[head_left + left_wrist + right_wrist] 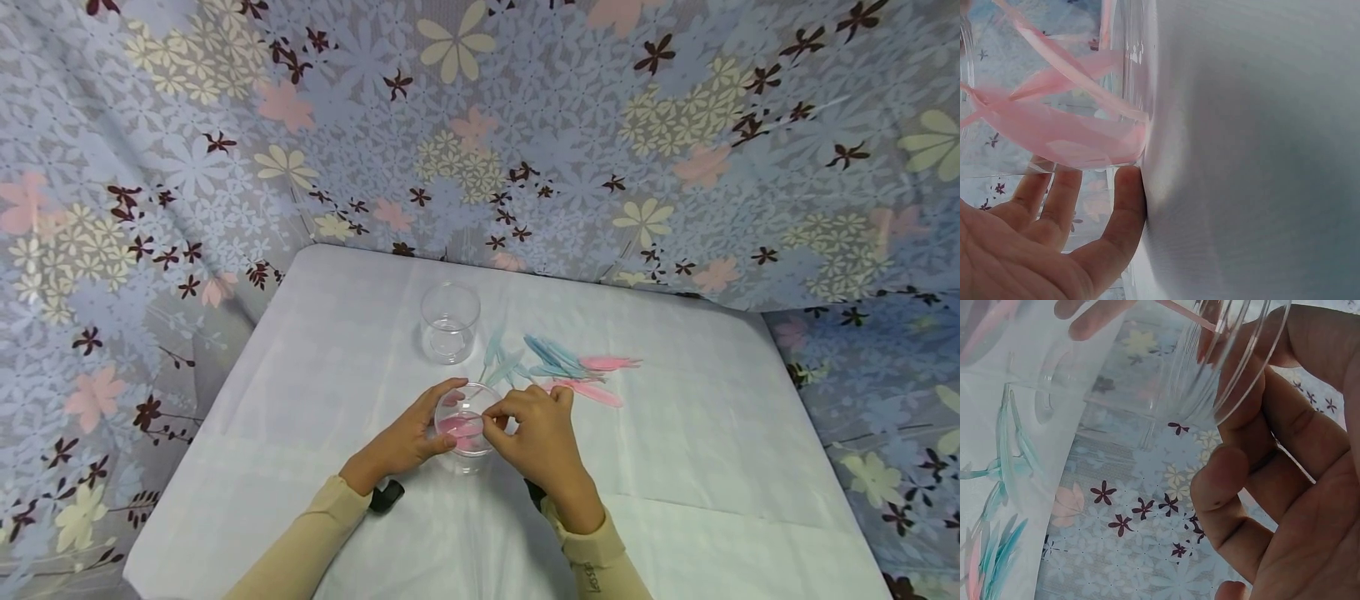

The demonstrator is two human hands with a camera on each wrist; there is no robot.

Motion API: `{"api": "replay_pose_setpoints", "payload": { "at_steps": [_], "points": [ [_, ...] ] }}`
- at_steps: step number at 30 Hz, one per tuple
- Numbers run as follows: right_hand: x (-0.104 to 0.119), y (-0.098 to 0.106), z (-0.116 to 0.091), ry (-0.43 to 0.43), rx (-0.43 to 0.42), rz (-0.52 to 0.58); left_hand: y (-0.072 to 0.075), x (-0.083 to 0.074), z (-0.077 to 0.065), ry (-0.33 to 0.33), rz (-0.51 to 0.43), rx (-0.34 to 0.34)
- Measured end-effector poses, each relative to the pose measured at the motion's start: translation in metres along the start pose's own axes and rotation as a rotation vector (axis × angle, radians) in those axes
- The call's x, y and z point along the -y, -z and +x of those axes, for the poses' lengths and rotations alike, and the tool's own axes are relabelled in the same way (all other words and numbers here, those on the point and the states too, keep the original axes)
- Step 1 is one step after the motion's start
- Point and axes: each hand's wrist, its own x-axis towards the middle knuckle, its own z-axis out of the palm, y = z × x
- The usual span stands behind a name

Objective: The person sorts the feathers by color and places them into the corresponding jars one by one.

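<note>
A clear cup (467, 458) with pink feathers (1079, 134) inside stands near the front of the table. My left hand (408, 433) holds it from the left, thumb on the near side and fingers round the far side. In the left wrist view, the fingers touch the cup's wall below the feathers. At the cup's rim, my right hand (536, 433) pinches the thin shaft of a pink feather (1186, 314) between thumb and forefinger. The other right fingers curl loosely and hold nothing. Part of that feather is hidden behind the hand and the rim.
A second clear cup (450, 325) stands behind the held one. To its right lie loose blue feathers (551, 357) and pink feathers (592, 392), with pale green feathers (504, 367) closer to the cups. Flowered cloth (480, 167) hangs behind the white table (712, 433).
</note>
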Motion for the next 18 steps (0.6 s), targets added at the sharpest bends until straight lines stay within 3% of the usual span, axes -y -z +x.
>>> {"api": "replay_pose_setpoints", "payload": {
  "at_steps": [13, 18],
  "points": [
    [0.000, 0.005, -0.001, 0.007, -0.010, -0.032, 0.001, 0.002, 0.000, 0.005, -0.022, 0.012],
    [-0.012, 0.018, -0.004, -0.049, -0.039, -0.005, -0.004, 0.001, 0.006, -0.008, -0.057, 0.022]
  ]
}}
